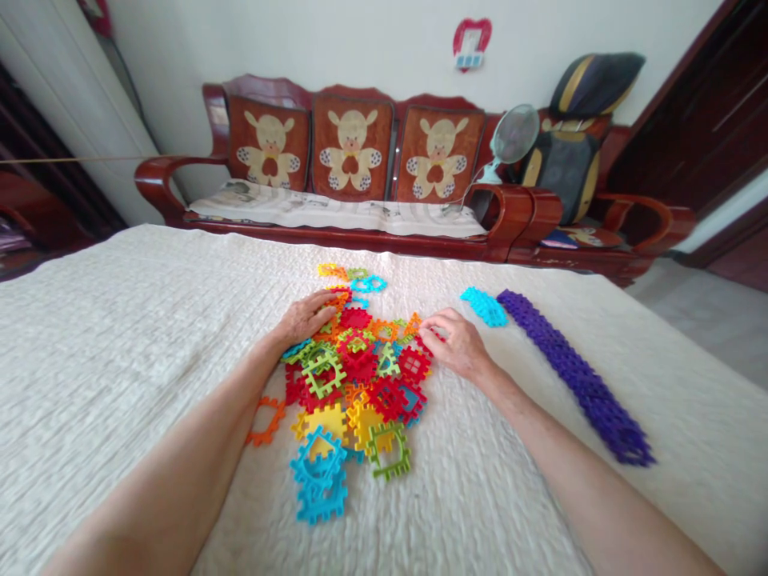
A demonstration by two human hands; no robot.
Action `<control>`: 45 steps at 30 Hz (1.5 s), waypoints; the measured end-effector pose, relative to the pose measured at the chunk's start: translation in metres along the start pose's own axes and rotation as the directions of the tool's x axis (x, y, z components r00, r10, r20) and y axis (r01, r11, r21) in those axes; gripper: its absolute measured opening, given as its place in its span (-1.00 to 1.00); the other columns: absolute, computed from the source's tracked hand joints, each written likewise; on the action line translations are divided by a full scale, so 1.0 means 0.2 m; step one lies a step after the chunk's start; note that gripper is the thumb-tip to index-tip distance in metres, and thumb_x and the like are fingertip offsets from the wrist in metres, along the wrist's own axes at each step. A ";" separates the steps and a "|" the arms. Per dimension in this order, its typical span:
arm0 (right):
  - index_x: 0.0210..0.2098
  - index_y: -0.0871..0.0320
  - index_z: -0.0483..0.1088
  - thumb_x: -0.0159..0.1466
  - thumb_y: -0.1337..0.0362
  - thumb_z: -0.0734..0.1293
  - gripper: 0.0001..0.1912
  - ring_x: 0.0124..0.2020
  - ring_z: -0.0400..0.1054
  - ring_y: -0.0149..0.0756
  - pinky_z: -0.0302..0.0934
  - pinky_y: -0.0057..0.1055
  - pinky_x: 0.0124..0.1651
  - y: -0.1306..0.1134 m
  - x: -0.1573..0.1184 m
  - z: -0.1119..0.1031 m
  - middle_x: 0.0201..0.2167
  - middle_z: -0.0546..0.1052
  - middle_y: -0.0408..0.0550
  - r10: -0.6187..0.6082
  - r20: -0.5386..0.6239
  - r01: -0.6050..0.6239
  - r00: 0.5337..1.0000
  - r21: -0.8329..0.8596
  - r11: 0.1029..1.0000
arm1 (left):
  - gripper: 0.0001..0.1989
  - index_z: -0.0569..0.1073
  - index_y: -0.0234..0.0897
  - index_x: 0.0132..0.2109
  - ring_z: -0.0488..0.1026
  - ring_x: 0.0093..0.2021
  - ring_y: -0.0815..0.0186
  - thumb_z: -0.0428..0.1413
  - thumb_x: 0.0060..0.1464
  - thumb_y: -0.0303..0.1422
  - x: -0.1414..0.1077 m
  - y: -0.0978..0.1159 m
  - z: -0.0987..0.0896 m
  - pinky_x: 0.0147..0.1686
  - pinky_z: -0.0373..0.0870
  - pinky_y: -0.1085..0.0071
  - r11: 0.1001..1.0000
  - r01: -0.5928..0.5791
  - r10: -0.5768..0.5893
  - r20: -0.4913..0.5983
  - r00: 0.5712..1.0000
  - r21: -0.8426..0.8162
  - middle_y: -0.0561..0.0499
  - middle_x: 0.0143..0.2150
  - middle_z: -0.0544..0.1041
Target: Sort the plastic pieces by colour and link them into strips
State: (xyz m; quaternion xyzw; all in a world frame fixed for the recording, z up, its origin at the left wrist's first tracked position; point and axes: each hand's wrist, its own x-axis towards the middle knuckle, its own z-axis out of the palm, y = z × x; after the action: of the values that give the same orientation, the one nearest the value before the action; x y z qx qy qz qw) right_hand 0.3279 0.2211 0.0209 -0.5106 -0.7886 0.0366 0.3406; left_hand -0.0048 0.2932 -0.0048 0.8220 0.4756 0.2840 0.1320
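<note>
— Where are the hands?
— Both in the pile of coloured interlocking tiles (354, 376), mid-surface (120, 336) on the cream quilt. Left hand (306, 316) lies flat on the pile's far edge, fingers spread and loose, gripping nothing.
— And the right?
— Right hand (459, 344) is at the pile's right edge, fingers narrowed onto a red tile (427, 336).
— Anything sorted?
— A purple strip (576, 376) lies well right, blue tiles (485, 307) at its far end.

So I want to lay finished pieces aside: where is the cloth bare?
Bare cloth left of the tile pile, and near edge right of the purple strip. Crowded between both hands, left hand and right hand.
</note>
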 end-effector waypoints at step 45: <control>-0.36 0.15 0.38 0.12 0.06 0.32 -0.73 -0.51 0.26 -0.42 0.17 -0.47 -0.43 -0.08 0.01 0.06 -0.50 0.44 -0.19 0.319 0.087 -0.309 0.944 0.570 0.761 | -0.42 0.38 -0.24 0.18 0.24 0.27 0.17 -0.18 0.20 -0.02 0.00 0.00 0.00 0.30 0.08 0.21 1.000 -0.027 0.027 0.010 1.000 -0.012 -0.06 0.27 0.34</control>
State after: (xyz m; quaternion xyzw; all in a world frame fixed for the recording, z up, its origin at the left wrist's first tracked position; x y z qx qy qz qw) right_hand 0.3083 0.2192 0.0182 -0.5085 -0.6409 0.3257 0.4740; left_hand -0.0047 0.2929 -0.0044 0.8289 0.4622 0.2844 0.1356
